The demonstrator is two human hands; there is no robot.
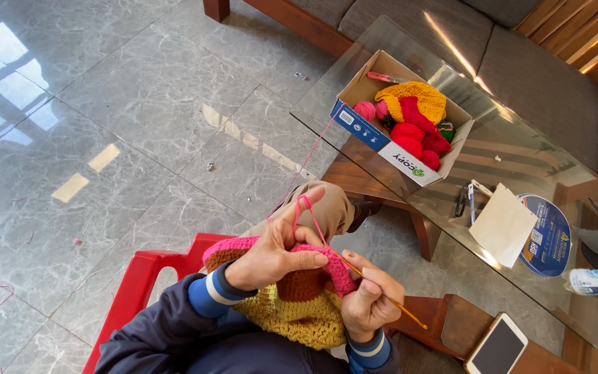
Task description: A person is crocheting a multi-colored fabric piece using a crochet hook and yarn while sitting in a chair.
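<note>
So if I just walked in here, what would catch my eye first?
Probably the bright crochet piece in pink, brown and yellow at the bottom centre, gripped by the left hand, while the right hand works a crochet hook into it. A pink yarn strand runs up from there to an open cardboard box of red, pink and yellow yarn work on the glass table at upper right.
</note>
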